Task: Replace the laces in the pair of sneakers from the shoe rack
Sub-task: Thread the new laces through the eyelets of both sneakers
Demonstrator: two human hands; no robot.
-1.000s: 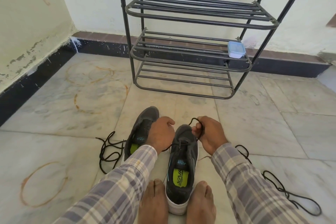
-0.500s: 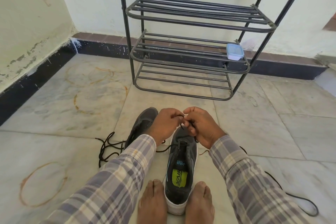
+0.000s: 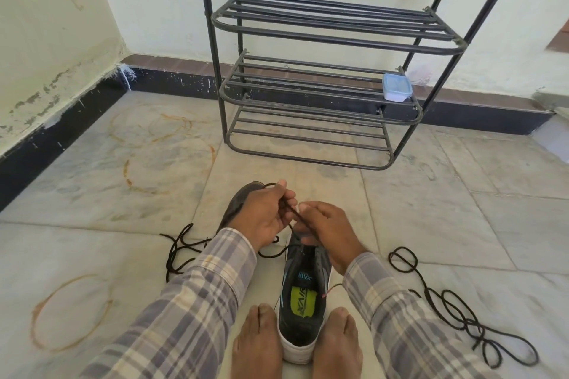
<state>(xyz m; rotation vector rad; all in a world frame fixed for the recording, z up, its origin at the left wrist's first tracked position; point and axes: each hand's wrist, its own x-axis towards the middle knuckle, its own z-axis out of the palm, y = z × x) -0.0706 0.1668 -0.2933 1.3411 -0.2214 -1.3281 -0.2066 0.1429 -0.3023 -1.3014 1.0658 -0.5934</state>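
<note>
Walls: back wall (image 3: pixel 160 3) and left wall (image 3: pixel 46 24) painted pale; left wall's paint flaking near the bottom
Skirting: black band (image 3: pixel 172 83) along both walls, flecked with white, brown strip above it on the back wall
Floor: pale veined stone slabs (image 3: pixel 431 224); rust-coloured ring stains (image 3: pixel 70 314) on the left side
Furniture: dark metal shoe rack (image 3: pixel 335 40), barred shelves, against the back wall
On rack: small lidded plastic box (image 3: pixel 397 88), right end of the second shelf from the bottom
Light: bright, even, soft shadows

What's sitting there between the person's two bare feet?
The heel end of a dark sneaker, opening facing up, wedged between the left foot and the right foot, seen in the head view.
</note>
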